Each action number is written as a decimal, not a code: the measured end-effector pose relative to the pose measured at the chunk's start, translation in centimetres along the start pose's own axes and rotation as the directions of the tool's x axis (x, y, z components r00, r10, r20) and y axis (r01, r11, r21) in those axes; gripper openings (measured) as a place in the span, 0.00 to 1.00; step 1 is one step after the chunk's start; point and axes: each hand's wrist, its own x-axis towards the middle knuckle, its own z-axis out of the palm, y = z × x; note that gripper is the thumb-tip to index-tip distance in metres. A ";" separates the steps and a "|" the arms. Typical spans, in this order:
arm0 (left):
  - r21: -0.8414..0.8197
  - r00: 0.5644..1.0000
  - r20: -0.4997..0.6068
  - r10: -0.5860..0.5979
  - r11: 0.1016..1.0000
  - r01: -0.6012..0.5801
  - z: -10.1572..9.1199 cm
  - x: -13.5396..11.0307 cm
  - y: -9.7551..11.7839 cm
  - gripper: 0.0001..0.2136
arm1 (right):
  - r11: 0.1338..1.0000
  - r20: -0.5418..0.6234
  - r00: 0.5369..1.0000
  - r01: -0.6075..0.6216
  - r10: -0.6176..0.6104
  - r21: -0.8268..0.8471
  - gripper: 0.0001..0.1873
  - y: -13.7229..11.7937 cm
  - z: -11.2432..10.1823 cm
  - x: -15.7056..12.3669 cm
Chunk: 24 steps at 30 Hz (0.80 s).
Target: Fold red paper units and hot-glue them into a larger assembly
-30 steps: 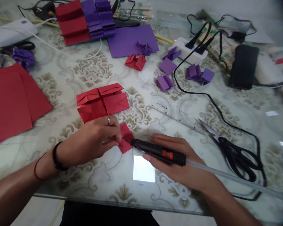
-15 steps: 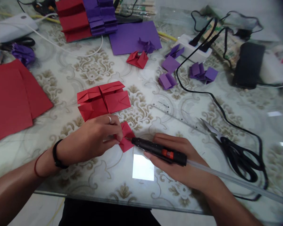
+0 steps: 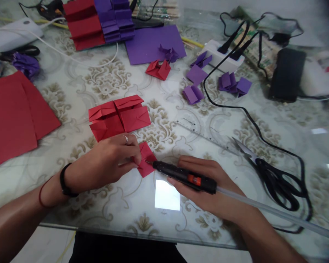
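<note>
My right hand is wrapped round a black hot glue gun with a clear glue stick trailing from its back. The gun's metal tip touches or hovers just over a small folded red paper piece on the table; which of the two I cannot tell. My left hand, a ring on one finger, pinches the left edge of that small piece. Just beyond this hand lies a larger folded red paper form, made of several flaps.
Scissors and a clear ruler lie to the right, beside a black cord. Folded purple pieces sit before a white power strip. Red sheets are at left, a phone at far right.
The view has shifted very slightly. Both hands, the glue gun and the small red piece hold nearly the same positions.
</note>
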 end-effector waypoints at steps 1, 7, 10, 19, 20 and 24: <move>0.006 1.000 0.003 -0.010 1.000 0.010 0.0 0.0 0.1 0.10 | 1.000 0.007 1.000 0.002 -0.002 0.000 0.13 0.0 0.0 0.0; -0.020 1.000 -0.003 0.000 1.000 0.000 0.0 0.0 -0.1 0.09 | 0.999 0.019 0.998 0.052 -0.052 0.003 0.14 -0.1 -0.1 0.1; -0.024 1.000 0.007 0.000 1.000 0.000 0.0 0.0 -0.3 0.09 | 0.997 0.006 0.997 0.079 -0.079 -0.017 0.12 0.1 -0.1 -0.1; -0.036 1.000 -0.015 0.025 0.999 -0.025 0.2 -0.1 -0.5 0.08 | 0.997 0.088 0.994 0.070 -0.071 0.020 0.15 -0.2 -0.5 0.1; -0.039 1.000 -0.017 0.026 0.999 -0.026 0.2 -0.1 -0.5 0.08 | 0.997 0.097 0.992 0.075 -0.076 0.022 0.14 -0.3 -0.6 0.1; -0.037 1.000 -0.015 0.021 0.999 -0.021 0.2 0.0 -0.4 0.08 | 0.995 0.144 0.985 0.095 -0.100 0.037 0.13 -0.3 -0.8 0.1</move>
